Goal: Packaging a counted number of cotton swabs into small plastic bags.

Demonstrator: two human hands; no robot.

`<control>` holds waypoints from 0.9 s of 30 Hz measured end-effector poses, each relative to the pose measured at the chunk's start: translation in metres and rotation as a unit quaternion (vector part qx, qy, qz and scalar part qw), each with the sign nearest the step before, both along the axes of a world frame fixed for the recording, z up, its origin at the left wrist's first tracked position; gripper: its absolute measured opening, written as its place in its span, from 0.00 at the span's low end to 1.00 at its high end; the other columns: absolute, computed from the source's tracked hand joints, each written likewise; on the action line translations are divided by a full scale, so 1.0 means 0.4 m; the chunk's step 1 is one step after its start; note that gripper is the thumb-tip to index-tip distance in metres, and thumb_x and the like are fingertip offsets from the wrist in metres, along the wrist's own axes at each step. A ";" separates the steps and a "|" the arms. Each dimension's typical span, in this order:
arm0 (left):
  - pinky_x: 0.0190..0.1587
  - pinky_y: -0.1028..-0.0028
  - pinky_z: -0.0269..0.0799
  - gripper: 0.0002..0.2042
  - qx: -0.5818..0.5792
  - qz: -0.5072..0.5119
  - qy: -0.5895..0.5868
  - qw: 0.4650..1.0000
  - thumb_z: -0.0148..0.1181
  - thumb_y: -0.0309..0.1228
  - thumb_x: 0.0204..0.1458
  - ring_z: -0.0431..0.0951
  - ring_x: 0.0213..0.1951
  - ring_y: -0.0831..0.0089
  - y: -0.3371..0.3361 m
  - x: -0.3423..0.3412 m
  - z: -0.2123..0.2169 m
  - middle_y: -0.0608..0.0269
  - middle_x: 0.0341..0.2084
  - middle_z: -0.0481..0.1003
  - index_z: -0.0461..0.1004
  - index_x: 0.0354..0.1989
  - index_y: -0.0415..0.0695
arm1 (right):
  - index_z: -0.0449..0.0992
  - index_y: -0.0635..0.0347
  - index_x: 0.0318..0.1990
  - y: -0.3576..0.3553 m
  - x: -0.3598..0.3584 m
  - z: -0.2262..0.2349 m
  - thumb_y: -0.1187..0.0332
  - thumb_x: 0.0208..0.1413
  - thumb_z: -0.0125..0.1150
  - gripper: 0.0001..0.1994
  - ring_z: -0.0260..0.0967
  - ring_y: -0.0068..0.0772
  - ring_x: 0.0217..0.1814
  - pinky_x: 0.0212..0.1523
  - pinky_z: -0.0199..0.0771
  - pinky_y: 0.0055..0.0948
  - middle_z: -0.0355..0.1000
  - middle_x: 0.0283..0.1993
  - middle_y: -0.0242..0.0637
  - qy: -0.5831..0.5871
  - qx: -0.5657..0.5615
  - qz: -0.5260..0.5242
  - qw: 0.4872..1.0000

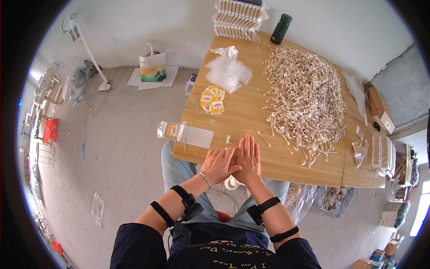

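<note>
At the table's near edge, my two hands meet over a small row of cotton swabs (232,140). My right hand (249,157) is flat with its fingers stretched out, its inner edge against the swabs. Curled beside it, my left hand (217,167) has its fingers on more swab sticks that run toward the right palm; its thumb crosses to the right hand. How far the sticks reach under the hands is hidden. To the left lie a clear bag of cotton swabs (171,131) with a yellow label inside and a white card (199,136).
A big heap of loose cotton swabs (307,98) covers the right of the wooden table (251,107). Yellow labels (212,99) and clear bags (229,72) lie at left. Packed swabs (238,20) and a green bottle (281,29) stand at the back.
</note>
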State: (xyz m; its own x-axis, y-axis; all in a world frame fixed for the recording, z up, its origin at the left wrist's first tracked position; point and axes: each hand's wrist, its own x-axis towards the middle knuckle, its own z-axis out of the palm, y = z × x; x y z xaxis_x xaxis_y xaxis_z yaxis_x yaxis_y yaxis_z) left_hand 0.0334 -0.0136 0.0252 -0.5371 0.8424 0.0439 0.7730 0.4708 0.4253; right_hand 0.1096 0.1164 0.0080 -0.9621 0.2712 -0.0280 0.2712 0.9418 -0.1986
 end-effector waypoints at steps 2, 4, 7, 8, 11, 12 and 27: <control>0.50 0.58 0.63 0.41 -0.012 -0.003 -0.015 1.000 0.41 0.64 0.54 0.74 0.45 0.53 0.002 -0.002 0.005 0.50 0.43 0.75 0.58 0.63 0.37 | 0.43 0.72 0.68 0.001 0.000 -0.002 0.51 0.51 0.52 0.43 0.28 0.52 0.77 0.74 0.28 0.46 0.34 0.74 0.56 0.008 -0.001 -0.002 1.000; 0.49 0.58 0.64 0.41 -0.009 0.005 -0.028 1.000 0.40 0.64 0.54 0.75 0.44 0.53 0.008 -0.005 0.017 0.49 0.42 0.75 0.57 0.63 0.37 | 0.44 0.72 0.68 0.001 0.001 -0.007 0.52 0.51 0.52 0.43 0.29 0.53 0.77 0.74 0.29 0.46 0.36 0.74 0.57 0.016 -0.003 -0.004 1.000; 0.49 0.57 0.64 0.42 -0.028 0.013 -0.049 0.998 0.40 0.64 0.54 0.75 0.43 0.52 0.020 -0.011 0.032 0.48 0.40 0.76 0.55 0.64 0.36 | 0.46 0.73 0.67 0.001 0.002 -0.015 0.54 0.51 0.53 0.42 0.31 0.55 0.77 0.73 0.33 0.48 0.37 0.73 0.58 0.053 -0.005 -0.001 0.999; 0.49 0.57 0.64 0.43 -0.049 0.013 -0.057 0.997 0.39 0.65 0.54 0.75 0.42 0.51 0.023 -0.012 0.034 0.47 0.39 0.76 0.54 0.64 0.36 | 0.46 0.74 0.67 0.001 0.003 -0.018 0.54 0.51 0.53 0.42 0.31 0.55 0.77 0.73 0.33 0.48 0.38 0.73 0.58 0.063 -0.008 -0.002 0.998; 0.48 0.57 0.64 0.43 -0.032 0.017 -0.034 0.999 0.40 0.65 0.54 0.76 0.41 0.52 0.021 -0.009 0.017 0.46 0.38 0.76 0.54 0.64 0.36 | 0.46 0.74 0.67 -0.002 0.001 -0.018 0.55 0.51 0.53 0.42 0.31 0.55 0.77 0.72 0.33 0.48 0.38 0.73 0.58 0.072 -0.011 -0.002 0.997; 0.48 0.57 0.64 0.43 -0.032 0.017 -0.034 0.999 0.40 0.65 0.54 0.76 0.41 0.52 0.020 -0.009 0.013 0.46 0.38 0.76 0.54 0.64 0.36 | 0.46 0.74 0.67 -0.003 0.001 -0.016 0.55 0.51 0.53 0.41 0.31 0.55 0.77 0.72 0.33 0.48 0.38 0.73 0.59 0.071 -0.010 -0.003 0.997; 0.41 0.56 0.68 0.35 -0.084 0.023 -0.070 0.994 0.48 0.53 0.57 0.79 0.33 0.52 0.043 -0.027 0.031 0.47 0.27 0.78 0.54 0.64 0.38 | 0.51 0.74 0.65 0.000 0.002 -0.021 0.54 0.52 0.51 0.39 0.37 0.59 0.75 0.72 0.36 0.51 0.43 0.71 0.61 0.111 -0.005 0.001 0.994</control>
State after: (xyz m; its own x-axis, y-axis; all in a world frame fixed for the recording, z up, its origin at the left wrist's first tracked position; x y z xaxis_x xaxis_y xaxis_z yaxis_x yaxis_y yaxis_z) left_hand 0.0228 0.0035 0.0374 -0.5661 0.8058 -0.1740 0.6874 0.5779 0.4398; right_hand 0.1104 0.1163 -0.0006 -0.9458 0.2694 0.1814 0.2173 0.9401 -0.2627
